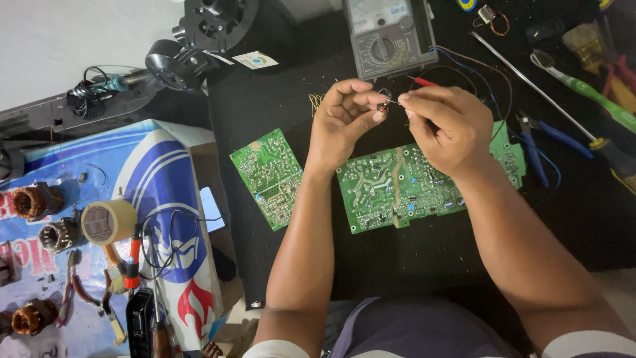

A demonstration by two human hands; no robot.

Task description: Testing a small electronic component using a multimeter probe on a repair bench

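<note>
Red and dark, the small component (382,105) sits pinched at the tips of your left hand (341,122), thumb below and forefinger curled over it, held in the air above the black mat (278,99) just in front of the analog multimeter (387,36). Its thin wire lead runs roughly level, pointing toward your right hand (445,126), so the long axis lies left to right across the view. Your right hand is closed around a red-tipped probe (424,81); the fingertips meet the lead end almost touching the left fingertips, though the exact contact point is too small to make out. Both hands hover over the large green circuit board (397,189), which lies flat with its solder side up, tilted slightly against the mat edge. A smaller green circuit board (268,176) lies apart to the left, near the mat's left edge. To your right, blue-handled pliers (533,146) sit just beside the large board, and a long screwdriver (550,99) runs diagonally beyond them with a green-handled tool (586,89) further out. Open mat lies between the two boards and in front of the large one, toward you. On the left sheet rest a roll of tape (106,222) and copper-wound coils (30,202).
</note>
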